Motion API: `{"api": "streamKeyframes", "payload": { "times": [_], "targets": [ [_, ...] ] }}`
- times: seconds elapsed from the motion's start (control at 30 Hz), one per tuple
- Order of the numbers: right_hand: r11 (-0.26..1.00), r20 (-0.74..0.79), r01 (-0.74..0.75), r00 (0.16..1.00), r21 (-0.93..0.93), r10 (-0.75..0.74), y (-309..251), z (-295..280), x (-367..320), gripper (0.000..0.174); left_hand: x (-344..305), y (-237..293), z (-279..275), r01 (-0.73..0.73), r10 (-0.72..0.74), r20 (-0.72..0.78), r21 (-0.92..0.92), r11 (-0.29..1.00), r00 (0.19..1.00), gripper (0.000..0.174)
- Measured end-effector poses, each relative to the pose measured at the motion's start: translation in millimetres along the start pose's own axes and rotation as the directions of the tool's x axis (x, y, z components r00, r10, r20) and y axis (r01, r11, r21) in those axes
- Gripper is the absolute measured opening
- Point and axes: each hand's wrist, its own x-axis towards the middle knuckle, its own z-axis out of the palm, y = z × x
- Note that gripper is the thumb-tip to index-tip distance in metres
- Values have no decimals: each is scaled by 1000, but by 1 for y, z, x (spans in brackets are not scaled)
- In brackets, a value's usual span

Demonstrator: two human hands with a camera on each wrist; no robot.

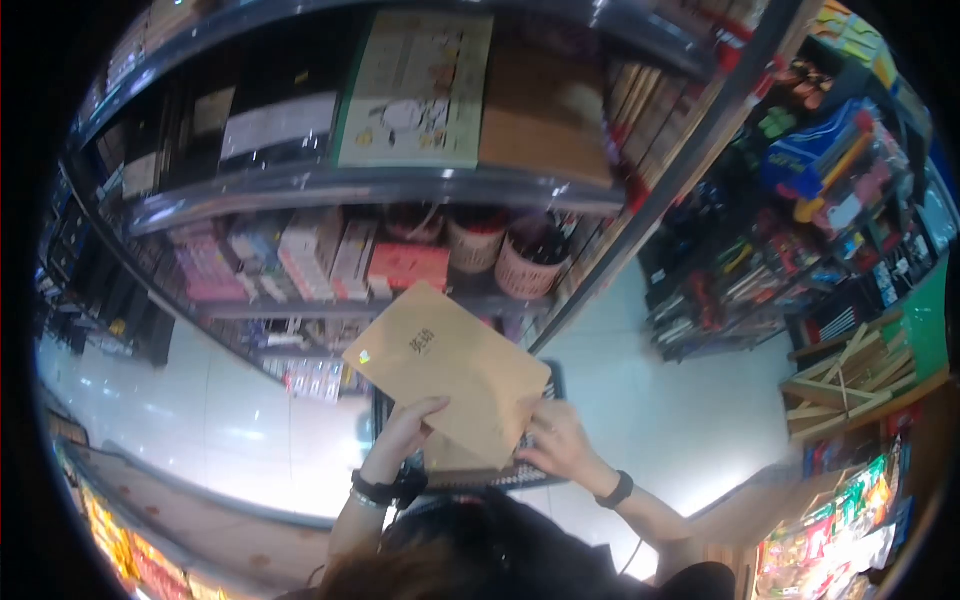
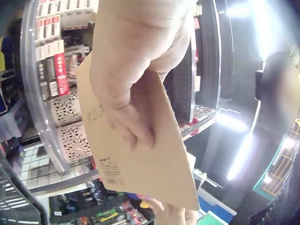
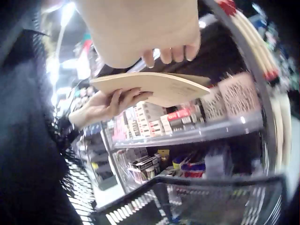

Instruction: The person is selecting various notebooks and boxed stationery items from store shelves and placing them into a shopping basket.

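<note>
A tan kraft-cover notebook [image 1: 450, 370] with small dark print on its front is held between both hands, tilted, in the head view. My left hand [image 1: 408, 430] grips its lower left edge, thumb on top; in the left wrist view the fingers of this hand [image 2: 133, 70] lie against the back cover [image 2: 140, 171], which bears a barcode. At the lower right edge, my right hand [image 1: 560, 440] pinches the notebook with bent fingers. The right wrist view shows the notebook [image 3: 154, 86] slightly parted at one side, with my right hand [image 3: 145, 33] partly hiding its contact there.
A black basket [image 3: 276, 185] is below the notebook. Ahead stands a shelf unit [image 1: 400, 188] with notebooks on top, boxes and patterned pink pots [image 1: 528, 268] lower down. Packed racks [image 1: 720, 270] and wooden strips [image 1: 850, 385] stand to the right, beyond a pale floor [image 1: 610, 350].
</note>
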Motion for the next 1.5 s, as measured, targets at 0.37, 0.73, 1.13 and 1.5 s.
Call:
{"api": "streamKeyframes", "payload": {
  "times": [0.37,0.73,1.13,1.5],
  "targets": [
    [-663,864,-574,184,481,468,18,117,-118,37,-7,-108,-35,159,-122,-290,107,981,949,36],
    [-325,843,-859,200,396,499,71,163,-182,40,10,-187,-163,287,-65,-683,216,933,727,43],
    [-131,663,-989,-49,74,747,130,312,-247,31,87,-245,-256,381,-151,-405,910,-165,902,31],
    [-427,736,-878,-140,218,662,138,346,-267,48,116,-247,-250,575,-314,-662,748,-332,680,38]
  ]
}}
